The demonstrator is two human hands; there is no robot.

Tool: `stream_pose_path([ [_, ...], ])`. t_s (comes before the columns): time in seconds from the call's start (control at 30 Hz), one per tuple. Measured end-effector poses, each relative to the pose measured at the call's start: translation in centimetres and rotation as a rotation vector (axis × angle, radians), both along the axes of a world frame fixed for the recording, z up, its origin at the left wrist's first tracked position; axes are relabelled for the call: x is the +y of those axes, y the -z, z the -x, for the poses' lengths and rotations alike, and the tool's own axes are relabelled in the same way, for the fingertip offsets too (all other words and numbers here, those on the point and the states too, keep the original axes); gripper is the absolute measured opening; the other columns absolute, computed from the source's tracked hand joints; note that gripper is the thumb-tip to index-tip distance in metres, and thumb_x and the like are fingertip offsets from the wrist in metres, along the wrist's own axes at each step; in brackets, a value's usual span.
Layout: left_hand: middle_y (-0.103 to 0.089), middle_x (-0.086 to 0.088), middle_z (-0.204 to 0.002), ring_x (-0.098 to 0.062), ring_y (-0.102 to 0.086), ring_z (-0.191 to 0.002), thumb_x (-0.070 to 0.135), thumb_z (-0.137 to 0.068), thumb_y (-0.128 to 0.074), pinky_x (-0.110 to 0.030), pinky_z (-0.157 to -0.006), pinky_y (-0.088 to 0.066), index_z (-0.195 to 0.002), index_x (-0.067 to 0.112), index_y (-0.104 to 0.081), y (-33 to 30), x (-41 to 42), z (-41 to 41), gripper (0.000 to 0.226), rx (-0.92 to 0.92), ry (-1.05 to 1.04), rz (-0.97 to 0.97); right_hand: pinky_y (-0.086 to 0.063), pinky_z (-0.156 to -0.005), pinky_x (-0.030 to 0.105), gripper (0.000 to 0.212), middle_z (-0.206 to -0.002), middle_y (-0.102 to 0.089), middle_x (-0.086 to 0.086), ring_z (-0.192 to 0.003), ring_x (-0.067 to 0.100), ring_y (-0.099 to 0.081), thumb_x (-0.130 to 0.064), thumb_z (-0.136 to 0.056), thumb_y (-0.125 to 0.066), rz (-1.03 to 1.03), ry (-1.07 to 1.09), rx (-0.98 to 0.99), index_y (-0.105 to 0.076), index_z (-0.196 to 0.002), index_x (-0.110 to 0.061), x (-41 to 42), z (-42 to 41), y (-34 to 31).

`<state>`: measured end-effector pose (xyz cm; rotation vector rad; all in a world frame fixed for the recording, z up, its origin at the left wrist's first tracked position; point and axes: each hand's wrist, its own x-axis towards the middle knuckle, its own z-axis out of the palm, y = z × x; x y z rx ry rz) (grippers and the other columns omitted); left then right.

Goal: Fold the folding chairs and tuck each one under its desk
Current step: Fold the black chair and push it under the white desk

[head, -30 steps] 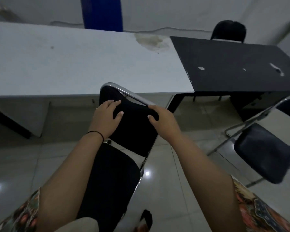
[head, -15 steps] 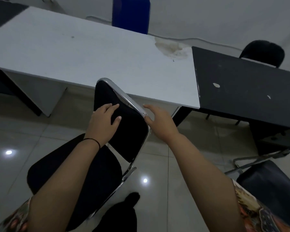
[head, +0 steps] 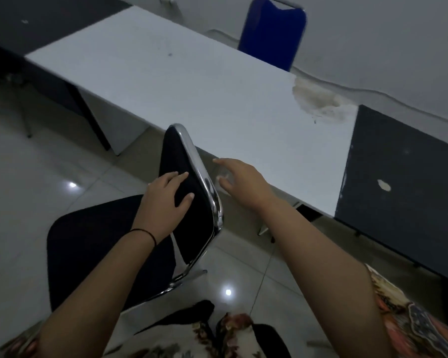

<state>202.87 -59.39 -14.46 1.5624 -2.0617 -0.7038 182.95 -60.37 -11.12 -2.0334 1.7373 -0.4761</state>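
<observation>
A black folding chair with a chrome frame stands unfolded in front of the white desk, its backrest turned edge-on toward me. My left hand lies flat on the padded front of the backrest, fingers spread over the cushion. My right hand hovers just right of the chrome back rail, fingers apart, touching nothing. The chair's seat spreads out low on the left, partly hidden by my left forearm.
A black desk abuts the white desk on the right; another dark desk lies at the far left. A blue chair stands behind the white desk by the wall. Glossy floor tiles surround the chair.
My right hand has come off the backrest's rail and now floats beside it. The chair has swung so its back is edge-on and its seat is to the left. The view shifted left.
</observation>
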Motion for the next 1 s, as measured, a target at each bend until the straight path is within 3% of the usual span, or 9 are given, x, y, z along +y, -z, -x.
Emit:
stream_pose_path([
  [0.17, -0.042, 0.000, -0.137, -0.016, -0.036, -0.127, 0.041, -0.088, -0.053, -0.044, -0.107, -0.032, -0.137, 0.023, -0.039, 0.0, 1.7, 2.2, 0.055, 0.014, -0.211, -0.035, -0.032, -0.103, 0.025, 0.041, -0.137, -0.051, -0.001, -0.126, 0.015, -0.045, -0.021, -0.093, -0.053, -0.006, -0.204, -0.022, -0.049, -0.134, -0.019, -2.8, 0.9, 0.2],
  [0.3, -0.045, 0.001, -0.134, -0.015, -0.038, -0.124, 0.048, -0.084, -0.054, -0.047, -0.106, -0.033, -0.138, 0.020, -0.037, 0.1, 3.5, 6.0, 0.063, 0.035, -0.391, -0.030, -0.033, -0.107, 0.033, 0.045, -0.144, -0.045, 0.003, -0.131, 0.019, -0.041, -0.023, -0.094, -0.053, -0.010, -0.394, 0.021, -0.044, -0.138, -0.019, -4.6, 1.7, 0.1],
  [0.53, -0.042, -0.003, -0.135, -0.017, -0.039, -0.124, 0.046, -0.079, -0.060, -0.046, -0.102, -0.038, -0.138, 0.018, -0.034, 1.8, 4.4, 12.0, 0.070, 0.099, -0.717, 0.051, -0.025, -0.109, 0.030, 0.046, -0.150, -0.034, 0.006, -0.137, 0.019, -0.030, -0.028, -0.095, -0.050, 0.068, -0.641, 0.020, -0.042, -0.140, -0.018, -8.3, 2.0, 0.6],
  [0.63, -0.042, -0.007, -0.136, -0.018, -0.039, -0.125, 0.037, -0.081, -0.063, -0.047, -0.102, -0.038, -0.138, 0.013, -0.035, 2.3, 4.2, 13.2, 0.067, 0.043, -0.783, 0.144, -0.023, -0.110, 0.029, 0.046, -0.148, -0.038, 0.008, -0.137, 0.019, -0.031, -0.030, -0.094, -0.052, 0.130, -0.710, 0.007, -0.045, -0.138, -0.016, -10.0, 1.8, 1.7],
  [0.83, -0.049, -0.004, -0.128, -0.017, -0.045, -0.119, 0.043, -0.082, -0.051, -0.048, -0.101, -0.038, -0.133, 0.014, -0.041, 2.8, 3.6, 13.1, 0.059, -0.039, -0.830, 0.197, -0.023, -0.112, 0.033, 0.045, -0.145, -0.043, 0.007, -0.137, 0.020, -0.033, -0.033, -0.094, -0.052, 0.223, -0.802, 0.033, -0.049, -0.135, -0.015, -13.4, 1.2, 2.7],
  [1.0, -0.050, -0.005, -0.126, -0.014, -0.046, -0.116, 0.040, -0.082, -0.052, -0.040, -0.101, -0.042, -0.130, 0.011, -0.045, 2.8, 2.6, 13.6, 0.056, -0.006, -0.871, 0.235, -0.023, -0.113, 0.037, 0.046, -0.145, -0.043, 0.006, -0.138, 0.022, -0.032, -0.036, -0.094, -0.051, 0.263, -0.894, 0.093, -0.048, -0.136, -0.016, -16.7, 0.1, 3.3],
])
